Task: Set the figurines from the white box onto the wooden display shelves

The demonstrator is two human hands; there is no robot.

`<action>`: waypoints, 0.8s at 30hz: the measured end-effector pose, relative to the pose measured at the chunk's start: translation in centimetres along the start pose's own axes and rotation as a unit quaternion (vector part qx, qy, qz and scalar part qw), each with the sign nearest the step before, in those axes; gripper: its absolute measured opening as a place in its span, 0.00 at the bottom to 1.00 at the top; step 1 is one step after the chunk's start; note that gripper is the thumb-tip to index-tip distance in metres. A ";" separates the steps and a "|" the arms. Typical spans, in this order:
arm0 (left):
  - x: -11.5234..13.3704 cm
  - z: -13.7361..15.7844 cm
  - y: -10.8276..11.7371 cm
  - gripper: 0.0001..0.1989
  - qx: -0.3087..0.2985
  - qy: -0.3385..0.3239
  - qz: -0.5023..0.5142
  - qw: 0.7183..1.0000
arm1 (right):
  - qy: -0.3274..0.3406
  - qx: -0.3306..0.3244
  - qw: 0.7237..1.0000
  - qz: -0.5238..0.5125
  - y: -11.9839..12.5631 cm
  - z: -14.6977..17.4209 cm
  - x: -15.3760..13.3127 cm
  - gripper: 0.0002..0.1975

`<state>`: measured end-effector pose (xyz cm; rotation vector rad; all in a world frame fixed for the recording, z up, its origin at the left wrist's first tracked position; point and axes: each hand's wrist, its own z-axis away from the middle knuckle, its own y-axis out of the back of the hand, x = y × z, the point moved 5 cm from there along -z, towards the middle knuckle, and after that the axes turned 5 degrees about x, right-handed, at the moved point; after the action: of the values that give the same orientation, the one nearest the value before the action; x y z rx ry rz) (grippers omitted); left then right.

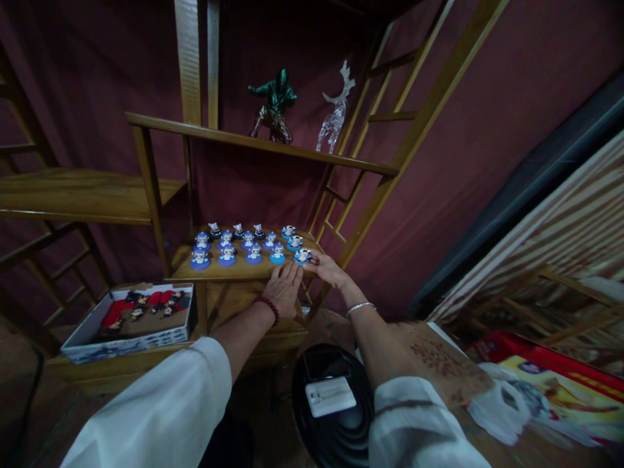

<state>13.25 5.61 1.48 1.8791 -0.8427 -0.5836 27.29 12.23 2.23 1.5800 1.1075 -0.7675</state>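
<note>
Rows of small figurines with round bases stand on a wooden shelf (238,275). Most in the front rows have purple bases, like this purple-based figurine (227,255); at the back are a few dark-based figurines (238,231). My right hand (327,268) has its fingers closed at the side of a blue-based figurine (303,255) at the front right corner. Just below it, my left hand (285,289) lies with fingers stretched over the shelf's front edge, close to that figurine and holding nothing. Behind it stands another blue-based figurine (294,242).
Above are a green crouching statue (277,101) and a clear deer ornament (335,110). An open box (141,341) with red and black figures sits lower left. A black stool (316,442) below holds a white phone (330,396). A plastic bag (500,406) lies at right.
</note>
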 end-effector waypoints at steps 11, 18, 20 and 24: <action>0.1 -0.9 0.3 0.44 -0.034 0.027 0.003 0.999 | 0.005 -0.023 0.996 0.091 0.4 -0.1 -0.3 0.22; -0.1 -0.6 -0.2 0.43 -0.012 0.006 -0.006 1.000 | -0.021 -0.019 0.999 0.047 0.5 -0.5 -0.8 0.25; -0.1 -0.5 -0.2 0.42 -0.014 0.003 -0.008 1.000 | -0.027 -0.016 0.999 0.032 0.5 -0.7 -0.7 0.27; -0.1 -0.5 0.0 0.43 -0.012 0.000 -0.004 1.000 | -0.021 0.018 0.997 0.067 0.7 -1.2 -0.3 0.27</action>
<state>13.55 5.98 1.71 1.8619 -0.8259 -0.5952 27.77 13.28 3.04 1.6424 0.9515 -0.7316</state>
